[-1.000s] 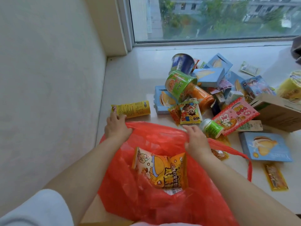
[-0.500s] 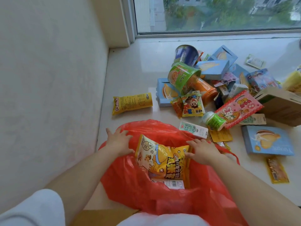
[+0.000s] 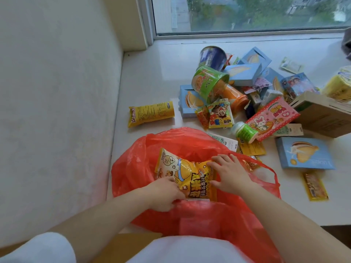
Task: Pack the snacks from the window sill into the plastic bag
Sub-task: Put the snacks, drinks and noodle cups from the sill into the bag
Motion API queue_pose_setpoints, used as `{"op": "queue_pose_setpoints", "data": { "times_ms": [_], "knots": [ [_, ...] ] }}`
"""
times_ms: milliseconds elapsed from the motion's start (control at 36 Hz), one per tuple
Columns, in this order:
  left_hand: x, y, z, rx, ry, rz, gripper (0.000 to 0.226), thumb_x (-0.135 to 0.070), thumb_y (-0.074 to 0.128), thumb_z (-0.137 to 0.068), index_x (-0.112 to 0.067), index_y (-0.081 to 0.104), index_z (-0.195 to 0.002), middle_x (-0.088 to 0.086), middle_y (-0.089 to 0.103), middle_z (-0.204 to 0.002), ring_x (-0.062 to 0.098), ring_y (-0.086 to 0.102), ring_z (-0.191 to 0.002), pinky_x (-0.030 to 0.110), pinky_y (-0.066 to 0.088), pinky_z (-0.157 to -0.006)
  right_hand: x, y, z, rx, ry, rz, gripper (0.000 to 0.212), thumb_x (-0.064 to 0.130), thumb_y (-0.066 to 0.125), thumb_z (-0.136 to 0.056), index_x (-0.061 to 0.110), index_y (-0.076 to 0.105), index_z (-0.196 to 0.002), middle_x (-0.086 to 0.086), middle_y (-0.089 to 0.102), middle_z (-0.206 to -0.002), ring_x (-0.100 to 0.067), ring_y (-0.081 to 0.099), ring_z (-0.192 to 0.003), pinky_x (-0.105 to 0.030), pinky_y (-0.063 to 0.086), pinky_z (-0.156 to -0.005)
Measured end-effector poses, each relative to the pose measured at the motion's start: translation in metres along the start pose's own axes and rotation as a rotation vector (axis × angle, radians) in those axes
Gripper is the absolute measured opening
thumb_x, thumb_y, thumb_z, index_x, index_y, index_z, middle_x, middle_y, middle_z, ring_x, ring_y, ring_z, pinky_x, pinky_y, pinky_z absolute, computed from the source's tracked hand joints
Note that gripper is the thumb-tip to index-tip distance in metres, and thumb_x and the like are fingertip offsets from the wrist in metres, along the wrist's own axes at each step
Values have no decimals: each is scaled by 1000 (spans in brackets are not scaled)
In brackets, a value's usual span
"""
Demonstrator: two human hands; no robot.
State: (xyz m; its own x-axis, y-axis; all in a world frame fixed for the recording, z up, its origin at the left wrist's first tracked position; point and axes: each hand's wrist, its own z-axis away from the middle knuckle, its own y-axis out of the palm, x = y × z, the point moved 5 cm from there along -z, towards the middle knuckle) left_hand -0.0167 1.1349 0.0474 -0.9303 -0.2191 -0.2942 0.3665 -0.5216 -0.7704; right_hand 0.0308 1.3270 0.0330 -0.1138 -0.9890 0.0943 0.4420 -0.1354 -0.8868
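Inside red bag (image 3: 133, 168), yellow snack packet (image 3: 188, 179); left hand (image 3: 163, 194) grips it, right hand (image 3: 229, 173) flat.

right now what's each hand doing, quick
Left hand: fingers curled round the near edge of the yellow popcorn bag, gripping it.
Right hand: open, fingers straight, pressing on the same bag's right side.

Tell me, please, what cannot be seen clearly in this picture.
- Head view: the left hand fingertips, tucked under the yellow popcorn snack packet.
- What lies deeper in the red plastic bag, covered by that packet.
- The yellow wrapped pack, cut by the right edge.
- Small print on packets, too small.
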Motion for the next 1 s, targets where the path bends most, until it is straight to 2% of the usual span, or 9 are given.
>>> {"op": "queue_pose_setpoints", "data": {
  "times_ms": [111, 417, 500, 556, 639, 722, 778, 889, 1000],
  "knots": [
    [19, -9, 16, -132, -223, 379, 11, -18, 40, -95, -22, 48, -102, 4, 61, -96, 25, 55, -86, 37, 46, -75, 2, -1, 0, 46, 15, 5, 63, 59, 47, -85, 36, 31, -142, 3, 29, -150, -20, 21, -140, -47, 8, -117],
    [75, -20, 68, -572, -467, 577, 29, -51, 30, -77, -37, 51, -91, -17, 60, -82, 12, 59, -84, 37, 46, -74, 7, 6, 5, 228, 4, 73, 52, 62, 43, -87, 38, 46, -132, 1, 44, -133, -22, 34, -128, -47, 20, -111],
    [71, -31, 61, -547, -390, 570, 45, -61, 26, -76, -40, 60, -99, -15, 55, -93, 3, 52, -95, 35, 45, -84, 14, -1, 7, 64, -62, 74, 41, 56, 39, -90, 30, 64, -109, 1, 54, -110, -23, 46, -111, -41, 34, -93],
    [66, -46, 52, -603, -342, 638, 47, -62, 26, -80, -42, 64, -101, -15, 50, -94, 2, 48, -98, 32, 44, -84, 11, -14, 6, -267, -43, 62, 35, 48, 45, -85, 21, 68, -83, -2, 58, -87, -26, 56, -89, -39, 43, -74],
    [61, -71, 37, -743, -387, 509, 54, -60, 27, -84, -33, 66, -109, -14, 52, -105, 6, 45, -106, 31, 39, -90, -13, -28, 8, -561, 287, -140, 35, 36, 72, -73, 15, 63, -99, -9, 58, -96, -30, 57, -89, -40, 47, -73],
    [58, -91, 14, -824, -458, 111, 43, -49, 45, -82, -32, 63, -117, -5, 53, -124, 18, 39, -123, 47, 33, -105, -39, -10, 5, -310, 684, -461, 84, 52, 72, -71, 18, 35, -138, -10, 43, -133, -30, 44, -122, -44, 39, -96],
    [57, -96, -8, -695, -448, -3, 47, -46, 53, -83, -37, 52, -129, -2, 39, -143, 22, 23, -138, 58, 15, -113, -43, 7, 0, -149, 718, -637, 89, 60, 72, -67, 23, 33, -139, -5, 49, -134, -28, 48, -122, -43, 42, -97],
    [56, -100, -51, -370, -351, -172, 66, -63, 38, -89, -46, 12, -146, -6, -5, -160, 23, -16, -146, 59, -16, -111, -24, 36, -8, 92, 520, -793, 46, 35, 66, -82, 23, 53, -124, -7, 65, -118, -27, 60, -105, -32, 48, -84],
    [62, -87, -92, -110, -246, -301, 59, -51, 32, -96, -37, 9, -149, -2, 15, -158, 22, -11, -146, 57, -23, -108, -20, 43, -10, 222, 419, -797, 25, 20, 55, -89, 14, 64, -112, -9, 66, -104, -28, 60, -99, -25, 40, -71]
  ]
}}
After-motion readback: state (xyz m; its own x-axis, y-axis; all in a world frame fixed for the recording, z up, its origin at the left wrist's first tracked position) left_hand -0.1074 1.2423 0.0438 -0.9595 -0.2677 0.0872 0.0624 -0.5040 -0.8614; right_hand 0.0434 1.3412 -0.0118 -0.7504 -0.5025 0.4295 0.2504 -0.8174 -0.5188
